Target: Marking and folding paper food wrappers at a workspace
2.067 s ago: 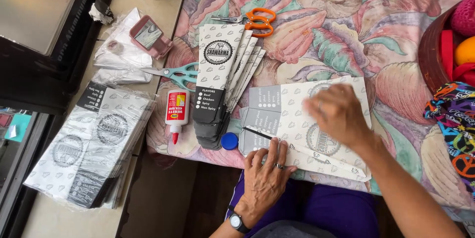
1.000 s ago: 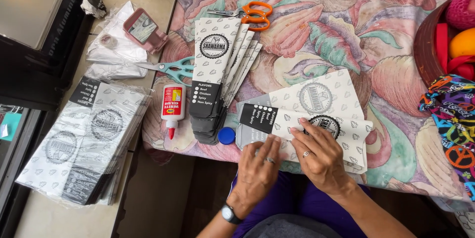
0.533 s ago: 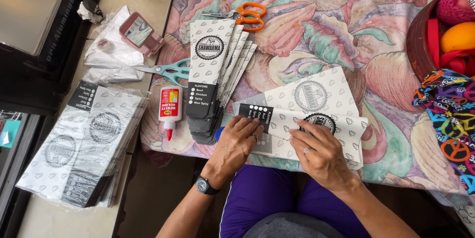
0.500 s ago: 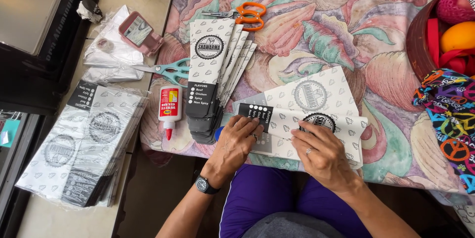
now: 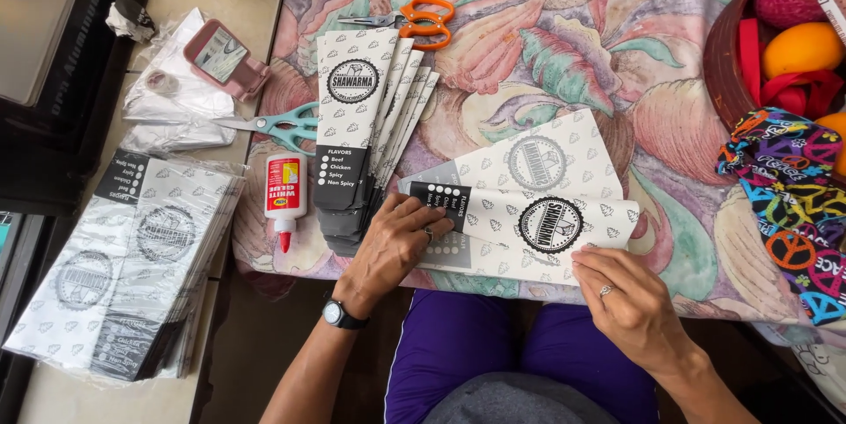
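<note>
A printed white paper sheet [image 5: 546, 199] with round black emblems lies half folded at the near edge of the table. My left hand [image 5: 394, 243] presses flat on its left end, by the black printed band. My right hand [image 5: 627, 299] pinches the lower right edge of the folded flap. A fanned pile of finished paper sleeves [image 5: 363, 133] lies just left of the sheet. A white glue bottle [image 5: 285, 199] with a red tip lies beside that pile.
Orange-handled scissors [image 5: 416, 20] and teal-handled scissors [image 5: 278, 124] lie near the pile. A stack of flat printed sheets [image 5: 128, 265] sits on the side counter at left, with a pink case [image 5: 225, 58] behind it. A bowl [image 5: 727, 63] of colourful items stands at right.
My left hand came up from below the table edge onto the sheet's left end. My right hand slid from the middle of the sheet to its lower right edge, and the sheet was folded over.
</note>
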